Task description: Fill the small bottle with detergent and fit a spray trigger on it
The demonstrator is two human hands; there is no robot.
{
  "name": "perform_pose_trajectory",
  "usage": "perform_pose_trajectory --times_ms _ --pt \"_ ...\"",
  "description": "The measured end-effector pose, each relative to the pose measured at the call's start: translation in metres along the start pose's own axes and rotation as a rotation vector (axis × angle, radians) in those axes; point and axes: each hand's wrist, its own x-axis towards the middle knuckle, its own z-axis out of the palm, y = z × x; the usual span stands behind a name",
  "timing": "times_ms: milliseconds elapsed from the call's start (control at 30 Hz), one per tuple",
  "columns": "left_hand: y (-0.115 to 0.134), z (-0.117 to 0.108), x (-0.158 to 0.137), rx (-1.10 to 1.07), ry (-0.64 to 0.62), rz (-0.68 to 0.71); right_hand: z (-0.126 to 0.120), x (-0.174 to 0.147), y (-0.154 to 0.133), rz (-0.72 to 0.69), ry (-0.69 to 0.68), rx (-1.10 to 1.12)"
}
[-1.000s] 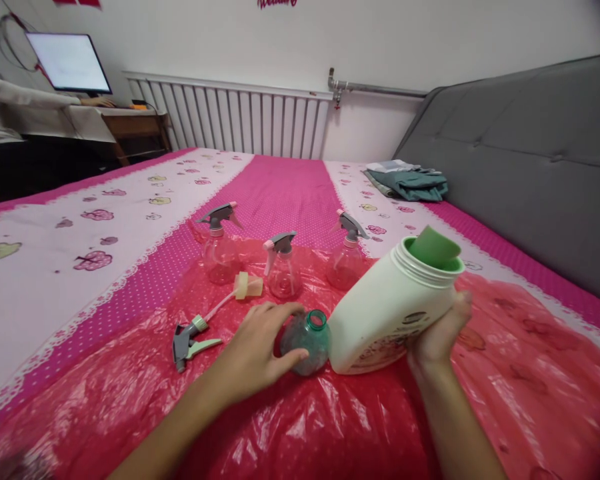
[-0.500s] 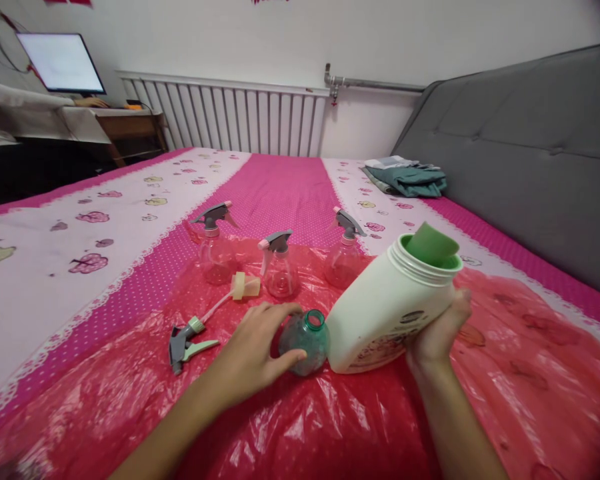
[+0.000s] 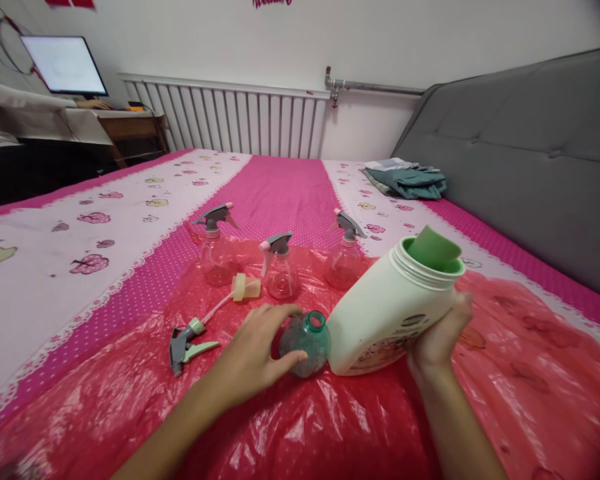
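Observation:
My left hand [image 3: 265,343] is wrapped round the left side of a small green see-through spray bottle [image 3: 314,347], which stands without its top, mouth upward. In my right hand [image 3: 440,330] is a large white detergent bottle [image 3: 387,317] with a green pouring spout [image 3: 434,250], tilted to the right and touching the small bottle. A grey and green spray trigger head [image 3: 185,347] lies left of my left hand. Its tube reaches to a pale yellow cap-like piece [image 3: 245,287].
Three clear spray bottles with grey and pink heads stand behind: left [image 3: 219,263], middle [image 3: 282,277] and right [image 3: 343,263]. Red plastic sheeting [image 3: 340,427] covers the near bed. Folded clothes [image 3: 407,181] lie by the grey headboard [image 3: 520,127]. Another person's arm [image 3: 25,93] rests at a desk.

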Motion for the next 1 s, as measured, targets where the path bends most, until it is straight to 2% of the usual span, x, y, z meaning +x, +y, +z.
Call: perform_pose_trajectory --times_ms 200,433,667,767,933,1000 --pt "0.002 0.001 -0.001 -0.014 0.001 -0.005 -0.001 -0.002 0.0 0.04 -0.011 0.009" --pt "0.002 0.005 -0.001 -0.052 0.034 0.01 0.0 -0.002 -0.002 0.005 -0.035 -0.02" --pt "0.003 0.004 -0.001 -0.153 -0.008 -0.044 -0.002 -0.003 -0.001 0.04 -0.041 -0.027" --pt "0.005 0.002 -0.001 -0.175 -0.027 -0.05 -0.003 0.0 -0.005 0.106 -0.082 -0.031" --pt "0.003 0.002 -0.001 -0.164 -0.05 -0.059 -0.008 0.004 -0.025 0.378 -0.25 -0.065" --pt "0.001 0.006 -0.002 -0.162 -0.047 -0.058 -0.009 0.002 -0.03 0.43 -0.26 -0.069"
